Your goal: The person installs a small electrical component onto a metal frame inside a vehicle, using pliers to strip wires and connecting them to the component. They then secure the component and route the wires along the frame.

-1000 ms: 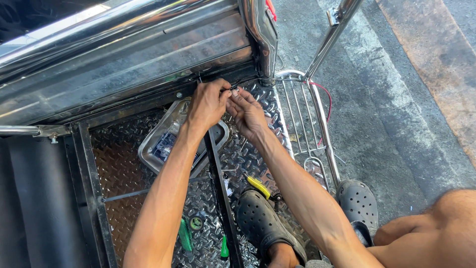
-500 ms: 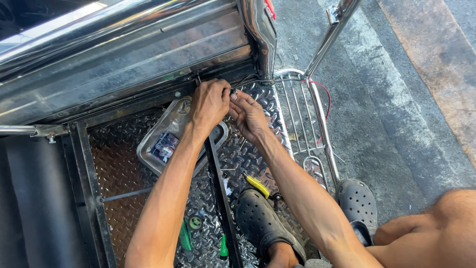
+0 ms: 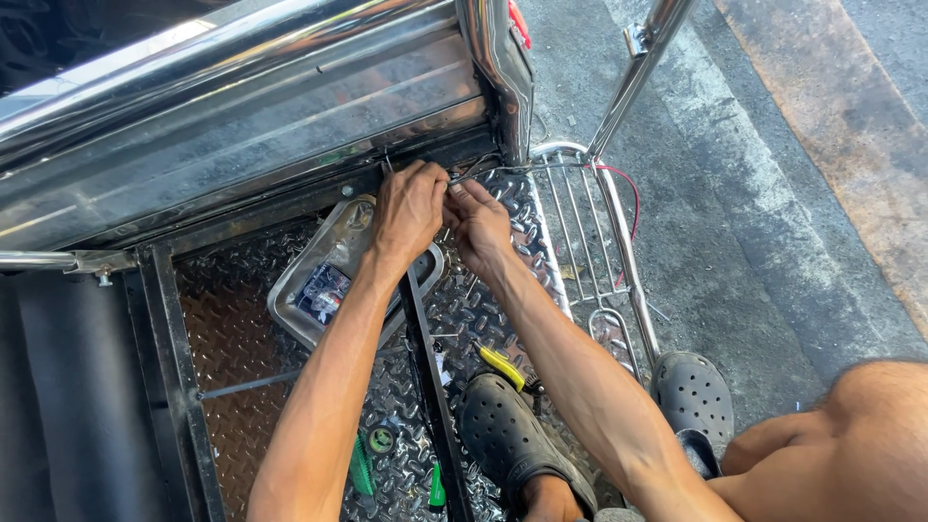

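Looking down from the head camera, I see both of my bare arms reaching forward to the back edge of a diamond-plate metal floor (image 3: pixel 251 319), where it meets a shiny stainless panel (image 3: pixel 242 145) of a vehicle body. My left hand (image 3: pixel 411 208) is curled closed, knuckles up, and my right hand (image 3: pixel 480 224) sits just beside it, fingers pinched together; between them they grip a thin dark wire (image 3: pixel 488 172) that runs roughly left to right along the seam under the panel, off toward the right side. The wire lies directly ahead of both hands, at the fingertips, and the right hand is the nearer to its free run — though the view is too small for me to be sure whether each hand holds one wire or several strands. A thin red wire (image 3: pixel 630 198) loops beyond, near a chrome rack of parallel bars (image 3: pixel 590 251) at the right edge. Under my left forearm rests a dented shallow metal tray (image 3: pixel 304 290) holding small parts. A black bar (image 3: pixel 425 377) crosses the floor between my arms. Closer to me lie yellow-handled pliers (image 3: pixel 503 365), a roll of black tape (image 3: pixel 382 438) and green-handled tools (image 3: pixel 362 471). My dark perforated clogs (image 3: pixel 507 435) stand on the plate and on the grey pavement (image 3: pixel 773 193) — the tray and bar crowd the space beneath the hands.
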